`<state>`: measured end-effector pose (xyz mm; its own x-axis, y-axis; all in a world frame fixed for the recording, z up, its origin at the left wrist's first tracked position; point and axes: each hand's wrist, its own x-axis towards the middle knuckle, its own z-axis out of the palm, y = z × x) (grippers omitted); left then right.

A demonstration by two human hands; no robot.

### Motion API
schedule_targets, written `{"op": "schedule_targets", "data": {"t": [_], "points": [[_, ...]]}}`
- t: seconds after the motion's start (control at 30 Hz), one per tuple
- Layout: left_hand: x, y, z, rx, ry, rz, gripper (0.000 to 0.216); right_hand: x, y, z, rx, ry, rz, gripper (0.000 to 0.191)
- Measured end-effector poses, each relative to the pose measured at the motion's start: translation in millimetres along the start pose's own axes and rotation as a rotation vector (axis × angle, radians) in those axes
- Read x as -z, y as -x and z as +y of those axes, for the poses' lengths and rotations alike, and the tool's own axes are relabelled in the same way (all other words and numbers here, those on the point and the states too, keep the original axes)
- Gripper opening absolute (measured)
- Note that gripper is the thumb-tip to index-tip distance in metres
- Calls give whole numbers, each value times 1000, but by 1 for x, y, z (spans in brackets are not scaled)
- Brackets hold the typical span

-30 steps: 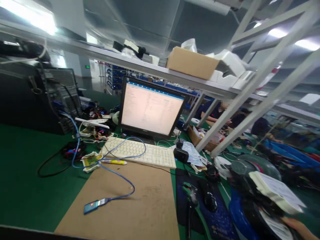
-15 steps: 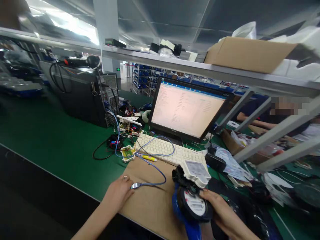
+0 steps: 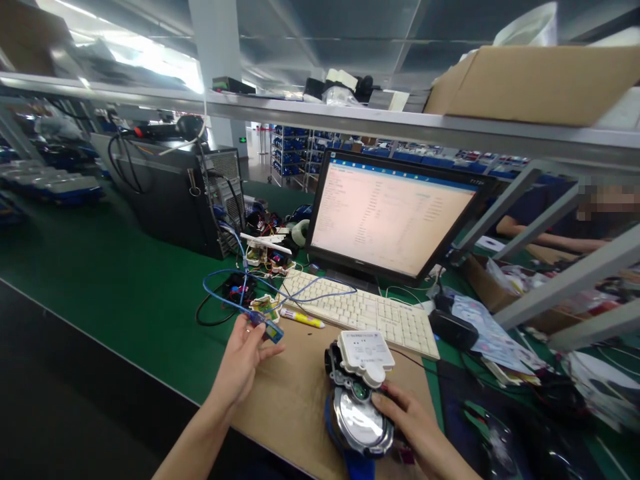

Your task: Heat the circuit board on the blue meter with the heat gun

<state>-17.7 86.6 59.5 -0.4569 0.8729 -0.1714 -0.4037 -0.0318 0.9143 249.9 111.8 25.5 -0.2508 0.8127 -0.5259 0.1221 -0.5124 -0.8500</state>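
My left hand [image 3: 241,363] holds a small blue plug [image 3: 266,328] on the end of a blue cable [image 3: 235,283], lifted just above the brown cardboard mat [image 3: 295,393]. My right hand [image 3: 417,430] grips a blue water meter [image 3: 357,417] with a round glass dial and a white module [image 3: 365,348] on top. The meter rests on the mat, to the right of the plug and apart from it.
A lit monitor [image 3: 390,217] and a cream keyboard [image 3: 357,310] stand behind the mat. A black computer case [image 3: 175,197] and loose circuit boards with wires [image 3: 263,257] lie to the left. A yellow marker [image 3: 300,318] lies by the keyboard. Another person sits at the far right behind a metal frame [image 3: 560,280].
My left hand picked the blue plug up off the mat and raised it. My right hand brought the water meter in from the right and set it on the mat.
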Motion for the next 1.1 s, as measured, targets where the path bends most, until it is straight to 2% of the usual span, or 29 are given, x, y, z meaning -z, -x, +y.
{"op": "schedule_targets", "data": {"t": [0.1, 0.23, 0.3, 0.37, 0.47, 0.57, 0.63, 0.7, 0.87, 1.0, 1.1], "points": [[-8, 3, 2, 0, 52, -4, 48, 9, 8, -4, 24, 30, -36, 65], [-14, 5, 3, -91, 112, 8, 55, 31, 13, 0, 118, 174, -107, 61], [-16, 5, 5, -120, 131, 16, 57, 40, 12, 6, 197, 221, -48, 60], [-19, 7, 9, -108, 152, 29, 59, 44, 10, 9, 324, 275, 96, 61], [-28, 11, 14, -57, 176, 43, 67, 42, 8, 2, 625, 463, 262, 60], [-40, 16, 15, -42, 153, 19, 70, 34, 6, -17, 888, 719, 212, 66], [-50, 19, 11, -67, 104, -26, 68, 28, 3, -29, 961, 801, 163, 73], [-61, 18, 3, -124, 28, -90, 64, 22, -2, -36, 950, 785, 111, 77], [-84, 4, -18, -323, -303, -231, 52, 14, -13, -35, 801, 553, -37, 85], [-94, -7, -26, -383, -516, -310, 49, 12, -13, -32, 781, 498, -41, 89], [-95, -7, -29, -399, -578, -366, 48, 11, -12, -34, 779, 497, -45, 87]]}}
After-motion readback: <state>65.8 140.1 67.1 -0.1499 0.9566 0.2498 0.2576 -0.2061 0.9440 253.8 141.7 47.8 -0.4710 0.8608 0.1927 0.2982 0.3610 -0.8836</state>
